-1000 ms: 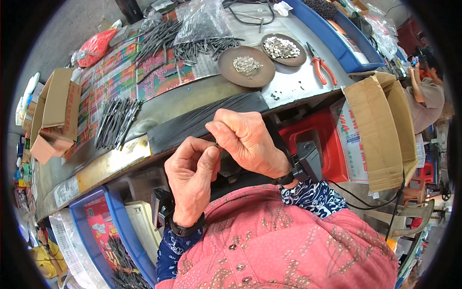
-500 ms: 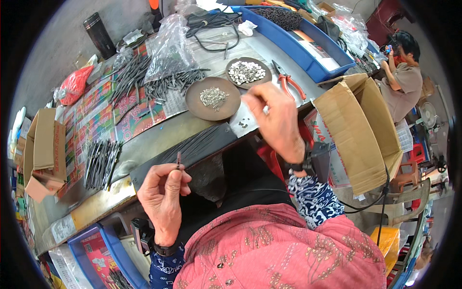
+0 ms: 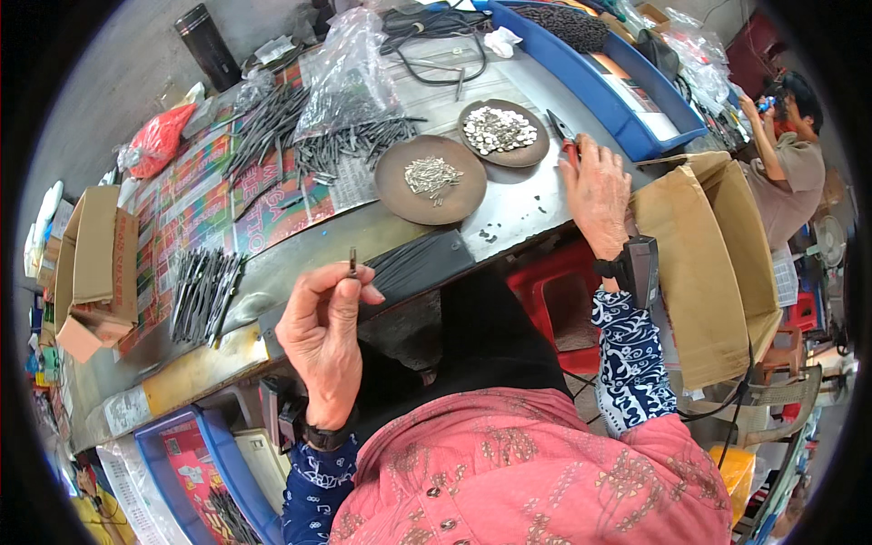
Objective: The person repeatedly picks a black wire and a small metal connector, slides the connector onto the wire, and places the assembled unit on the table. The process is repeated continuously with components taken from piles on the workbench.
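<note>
My left hand (image 3: 325, 336) is pinched, thumb against fingers, round a thin dark strip (image 3: 352, 258) whose short end sticks up from the fingertips. The rest of the strip is hidden by the hand. At the right, my right hand (image 3: 601, 195) has its fingers over the red handles of a pair of pliers (image 3: 560, 130); the dark jaws point away, up and left. Between the hands stand a brown dish (image 3: 392, 186) of small silvery metal pieces and another dish (image 3: 536, 154) of flat whitish pieces. Below them, a dark tray (image 3: 454, 259) holds thin black strips.
Black strips lie bundled (image 3: 207, 291) at the left and heaped under a clear plastic bag (image 3: 350, 73). A long blue bin (image 3: 618, 100) stands at the back. Cardboard boxes (image 3: 699, 272) flank the table. Beneath it is a red stool (image 3: 554, 300). Another person (image 3: 790, 173) sits at far right.
My right hand has moved right, from beside the dishes onto the pliers. My left hand still pinches the dark strip. The whole view has shifted slightly.
</note>
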A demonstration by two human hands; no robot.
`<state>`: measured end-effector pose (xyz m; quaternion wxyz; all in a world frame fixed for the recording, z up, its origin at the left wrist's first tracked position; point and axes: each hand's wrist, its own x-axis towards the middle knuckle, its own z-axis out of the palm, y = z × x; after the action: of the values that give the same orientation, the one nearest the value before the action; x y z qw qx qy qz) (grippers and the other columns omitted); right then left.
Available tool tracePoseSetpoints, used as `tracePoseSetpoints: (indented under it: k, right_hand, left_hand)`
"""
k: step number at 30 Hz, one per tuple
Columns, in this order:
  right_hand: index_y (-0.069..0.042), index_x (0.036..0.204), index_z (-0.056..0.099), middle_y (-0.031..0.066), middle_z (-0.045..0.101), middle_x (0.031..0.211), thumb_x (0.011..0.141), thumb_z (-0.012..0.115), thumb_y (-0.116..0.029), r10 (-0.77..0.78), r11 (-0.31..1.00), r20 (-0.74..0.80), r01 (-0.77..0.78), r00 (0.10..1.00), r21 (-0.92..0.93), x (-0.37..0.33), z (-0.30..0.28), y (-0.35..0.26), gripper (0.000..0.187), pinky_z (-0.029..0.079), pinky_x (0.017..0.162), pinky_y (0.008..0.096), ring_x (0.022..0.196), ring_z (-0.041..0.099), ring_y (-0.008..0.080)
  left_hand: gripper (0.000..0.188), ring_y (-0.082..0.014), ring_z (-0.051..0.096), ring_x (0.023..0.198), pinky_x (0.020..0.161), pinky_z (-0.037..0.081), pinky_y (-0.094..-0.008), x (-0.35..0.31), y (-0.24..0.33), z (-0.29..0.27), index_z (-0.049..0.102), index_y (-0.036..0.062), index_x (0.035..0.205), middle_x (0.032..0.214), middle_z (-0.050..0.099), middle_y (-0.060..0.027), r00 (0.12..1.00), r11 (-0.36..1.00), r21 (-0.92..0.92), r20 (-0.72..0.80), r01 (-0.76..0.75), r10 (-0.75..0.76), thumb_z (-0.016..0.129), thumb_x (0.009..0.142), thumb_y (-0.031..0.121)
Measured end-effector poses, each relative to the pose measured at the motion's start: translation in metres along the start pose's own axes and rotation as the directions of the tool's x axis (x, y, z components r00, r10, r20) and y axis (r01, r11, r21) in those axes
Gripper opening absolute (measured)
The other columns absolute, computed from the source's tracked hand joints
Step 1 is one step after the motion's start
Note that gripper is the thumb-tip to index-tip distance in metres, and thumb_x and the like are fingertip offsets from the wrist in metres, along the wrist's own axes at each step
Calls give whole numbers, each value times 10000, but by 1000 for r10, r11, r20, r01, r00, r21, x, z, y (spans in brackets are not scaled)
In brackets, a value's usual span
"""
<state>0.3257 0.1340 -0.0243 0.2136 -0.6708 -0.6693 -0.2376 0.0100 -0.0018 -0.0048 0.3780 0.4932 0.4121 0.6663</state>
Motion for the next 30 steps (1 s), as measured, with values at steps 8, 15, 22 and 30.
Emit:
tracePoseSetpoints:
  k: [8,15,22,30]
  right_hand:
    - [-13,1127,529,188,626,995,882,631,-154,242,821,-76,-163,967,547,-5,-58,-29,300,499,792,419,949,624,334]
    - [13,1101,493,153,599,1062,883,609,-30,-89,224,-237,251,968,942,-22,-141,-98,251,494,821,328,937,626,197]
    - [-16,904,586,138,590,903,734,728,-98,-453,409,-391,577,801,708,-22,-145,-141,236,517,703,397,822,598,326]
    - [13,948,582,192,609,1023,781,661,-22,-337,359,-387,497,858,790,-24,-159,-137,188,517,753,373,896,626,292]
  left_hand:
    - [155,-92,563,698,674,478,-225,-3,-6,-2,614,-21,991,891,657,-83,999,996,-76,26,-43,45,637,935,121]
    - [139,-71,535,685,632,458,-205,-3,-9,-2,617,-12,986,854,658,-61,998,996,-68,27,-53,55,629,942,120]
    - [132,-69,527,675,620,451,-206,-2,-13,-6,621,-11,986,837,660,-52,994,990,-108,55,-85,92,632,941,112]
    - [131,-59,520,675,617,442,-193,-2,-13,-5,611,-9,968,829,657,-42,996,990,-117,44,-73,79,632,940,117]
